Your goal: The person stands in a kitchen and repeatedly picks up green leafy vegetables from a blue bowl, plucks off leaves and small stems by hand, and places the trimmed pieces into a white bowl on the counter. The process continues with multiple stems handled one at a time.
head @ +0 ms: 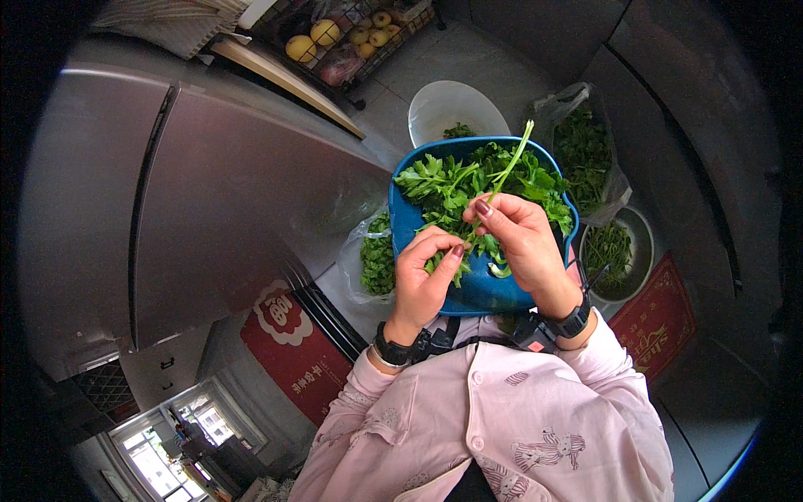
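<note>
A thin green celery stalk [515, 152] slants across a blue plastic basin [411, 221]. Partway along it, the thumb and fingers of my right hand [517, 235] pinch the stem. Lower down, my left hand [428, 267] grips its leafy end between thumb and forefinger. Leafy celery sprigs [442, 188] fill the far part of the basin, beneath and beyond both hands. A short curled piece of stem [500, 271] lies on the basin's bare bottom, near my right wrist.
Beyond the basin stands a white bucket [448, 103] with some greens inside. Plastic bags of leafy greens flank the basin, one at left [376, 263] and one at right [583, 150]. A metal bowl [611, 251] holds trimmed stems. A refrigerator [251, 207] rises at left; a wire fruit rack [357, 47] stands farther back.
</note>
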Motion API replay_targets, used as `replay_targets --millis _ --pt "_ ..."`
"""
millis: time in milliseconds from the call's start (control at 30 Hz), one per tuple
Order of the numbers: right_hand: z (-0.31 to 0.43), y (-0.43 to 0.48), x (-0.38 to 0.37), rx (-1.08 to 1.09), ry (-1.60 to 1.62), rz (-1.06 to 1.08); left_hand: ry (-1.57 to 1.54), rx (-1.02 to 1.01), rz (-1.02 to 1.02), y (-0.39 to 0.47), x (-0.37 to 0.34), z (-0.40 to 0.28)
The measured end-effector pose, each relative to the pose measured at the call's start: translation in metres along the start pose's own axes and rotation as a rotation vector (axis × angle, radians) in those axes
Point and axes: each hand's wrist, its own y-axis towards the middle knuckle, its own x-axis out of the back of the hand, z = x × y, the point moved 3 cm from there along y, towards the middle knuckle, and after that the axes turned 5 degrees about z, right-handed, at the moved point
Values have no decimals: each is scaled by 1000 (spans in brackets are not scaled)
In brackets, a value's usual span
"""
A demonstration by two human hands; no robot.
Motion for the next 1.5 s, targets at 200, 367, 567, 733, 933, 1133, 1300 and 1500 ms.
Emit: replay_targets --millis 200,367,567,733,933,1133,1300,1500 --pt "-2 0 -1 16 -37 3 38 -20 0 1 -1 1" --pt "-3 -1 -5 -18 -46 80 47 -28 0 1 -1 0" --pt "-1 -2 -11 -46 -3 131 10 -26 -9 0 0 3" --pt "-1 -2 -13 -17 3 186 -37 -42 -33 1 -1 2" --pt "0 -3 -13 -35 -22 203 91 -66 27 3 -6 -3" --pt "12 -7 -10 -86 -9 231 188 -56 -49 8 -1 0" --pt "19 -9 -13 -120 -537 349 -188 30 -82 11 0 -1" --pt "21 -13 -14 -73 -887 405 -186 -24 -217 15 21 -15"
